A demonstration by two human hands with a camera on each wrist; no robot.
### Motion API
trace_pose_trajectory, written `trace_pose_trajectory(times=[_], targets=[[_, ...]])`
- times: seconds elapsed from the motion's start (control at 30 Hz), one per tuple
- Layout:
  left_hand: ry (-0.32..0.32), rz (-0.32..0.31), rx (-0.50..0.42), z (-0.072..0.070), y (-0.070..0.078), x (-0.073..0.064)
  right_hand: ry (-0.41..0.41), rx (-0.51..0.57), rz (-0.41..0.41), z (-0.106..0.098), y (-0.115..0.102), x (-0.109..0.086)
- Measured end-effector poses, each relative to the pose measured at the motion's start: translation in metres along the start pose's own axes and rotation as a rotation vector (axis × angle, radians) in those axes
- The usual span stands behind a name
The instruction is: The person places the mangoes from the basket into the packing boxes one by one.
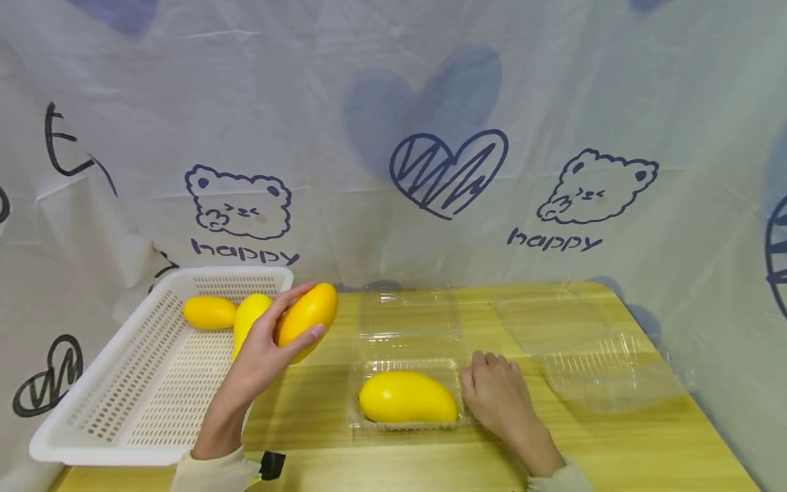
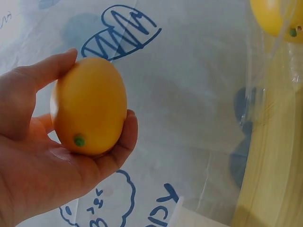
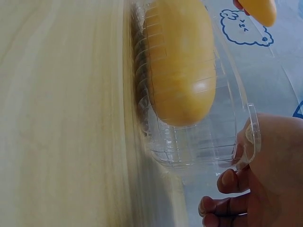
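Note:
My left hand [image 1: 261, 359] holds an orange-yellow mango [image 1: 315, 314] in the air, just right of the white basket. In the left wrist view the thumb and fingers curl round this mango [image 2: 90, 104], and its green stem end faces the camera. A yellow mango [image 1: 408, 398] lies sideways in the base of a clear plastic clamshell box [image 1: 408, 318], whose lid is folded back. My right hand [image 1: 501, 396] is at the right side of this box. In the right wrist view its thumb and forefinger pinch the rim [image 3: 253, 135]; the other fingers are curled.
The white slotted basket [image 1: 178, 396] stands at the left with an orange mango [image 1: 209, 312] and a yellow mango [image 1: 249, 314], partly hidden by my left hand. Another clear clamshell box [image 1: 615, 383] lies at the right of the wooden table [image 1: 344, 471]. A printed cloth hangs behind.

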State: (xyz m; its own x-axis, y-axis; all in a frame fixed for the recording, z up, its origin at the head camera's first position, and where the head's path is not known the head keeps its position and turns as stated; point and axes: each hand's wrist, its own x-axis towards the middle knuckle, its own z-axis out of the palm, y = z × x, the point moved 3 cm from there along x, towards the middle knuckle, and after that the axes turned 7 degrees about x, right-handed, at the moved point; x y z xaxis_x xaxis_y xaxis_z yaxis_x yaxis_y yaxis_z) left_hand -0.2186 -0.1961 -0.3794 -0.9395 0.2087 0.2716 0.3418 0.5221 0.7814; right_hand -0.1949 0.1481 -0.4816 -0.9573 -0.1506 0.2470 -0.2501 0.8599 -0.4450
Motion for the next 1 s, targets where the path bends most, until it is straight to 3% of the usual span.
trace_pose_trajectory(times=[0.7, 1.0], targets=[[-0.008, 0.02, 0.013, 0.021, 0.001, 0.003, 0.015, -0.001, -0.005, 0.0, -0.001, -0.002], [0.004, 0.147, 0.048, 0.029, 0.005, 0.003, 0.019, 0.0, -0.008, 0.0, -0.001, -0.001]])
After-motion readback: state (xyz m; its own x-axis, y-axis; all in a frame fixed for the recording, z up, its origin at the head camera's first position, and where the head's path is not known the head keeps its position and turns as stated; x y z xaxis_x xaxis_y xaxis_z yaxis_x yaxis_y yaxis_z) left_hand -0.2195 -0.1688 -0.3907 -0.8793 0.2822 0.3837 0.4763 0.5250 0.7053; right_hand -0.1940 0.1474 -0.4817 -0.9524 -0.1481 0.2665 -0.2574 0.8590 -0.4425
